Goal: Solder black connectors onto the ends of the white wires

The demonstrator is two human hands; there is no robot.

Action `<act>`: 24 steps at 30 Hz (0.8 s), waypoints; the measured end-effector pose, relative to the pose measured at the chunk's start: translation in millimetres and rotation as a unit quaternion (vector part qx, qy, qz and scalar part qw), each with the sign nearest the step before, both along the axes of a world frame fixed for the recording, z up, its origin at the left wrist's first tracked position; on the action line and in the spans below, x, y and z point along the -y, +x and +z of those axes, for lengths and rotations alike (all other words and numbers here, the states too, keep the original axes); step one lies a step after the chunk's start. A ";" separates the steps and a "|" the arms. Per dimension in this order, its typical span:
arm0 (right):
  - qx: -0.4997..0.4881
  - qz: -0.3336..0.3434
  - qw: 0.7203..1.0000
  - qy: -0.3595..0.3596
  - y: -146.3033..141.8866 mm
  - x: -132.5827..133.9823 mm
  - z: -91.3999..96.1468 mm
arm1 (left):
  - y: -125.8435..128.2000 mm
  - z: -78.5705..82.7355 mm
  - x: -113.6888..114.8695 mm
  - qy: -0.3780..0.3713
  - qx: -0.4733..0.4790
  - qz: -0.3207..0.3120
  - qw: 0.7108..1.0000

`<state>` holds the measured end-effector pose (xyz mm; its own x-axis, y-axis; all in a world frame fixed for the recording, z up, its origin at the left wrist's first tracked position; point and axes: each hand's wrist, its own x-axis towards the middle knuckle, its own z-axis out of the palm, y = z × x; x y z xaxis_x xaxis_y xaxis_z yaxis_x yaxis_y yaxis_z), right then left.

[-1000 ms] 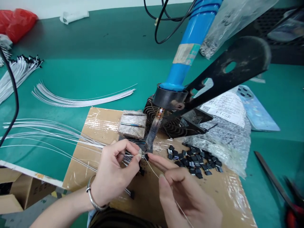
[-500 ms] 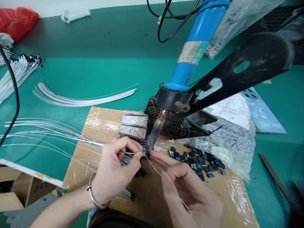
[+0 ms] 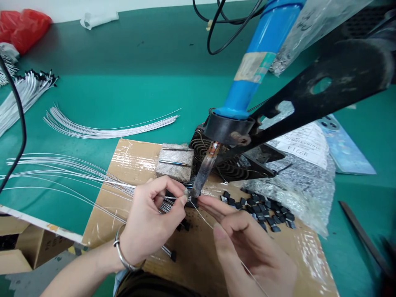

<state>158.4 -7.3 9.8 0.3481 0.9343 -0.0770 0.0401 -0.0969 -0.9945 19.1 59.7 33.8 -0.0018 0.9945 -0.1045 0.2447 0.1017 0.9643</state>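
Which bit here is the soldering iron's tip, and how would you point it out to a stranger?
On the taped cardboard, find the thick blue handle slanting down. Below its black collar, a scorched metal shaft narrows to the tip, which sits between the left hand and right hand, apart from the loose black parts.

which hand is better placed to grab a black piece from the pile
Right, probably: the right hand sits beside the pile of small black plastic pieces, pinching a thin white wire, while the left hand grips white wires beyond the blue-handled soldering iron.
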 end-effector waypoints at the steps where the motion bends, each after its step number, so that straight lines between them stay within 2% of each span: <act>1: 0.001 0.003 1.000 0.002 0.3 0.1 -0.1 | -0.1 0.0 0.2 0.001 -0.001 0.000 1.000; 10: -0.011 0.005 1.000 0.010 -3.2 -2.4 6.0 | -0.4 1.6 0.6 0.007 0.002 -0.003 1.000; 24: 0.003 -0.004 1.000 0.021 -3.8 -3.1 3.1 | -1.3 0.5 1.6 0.005 -0.009 -0.005 1.000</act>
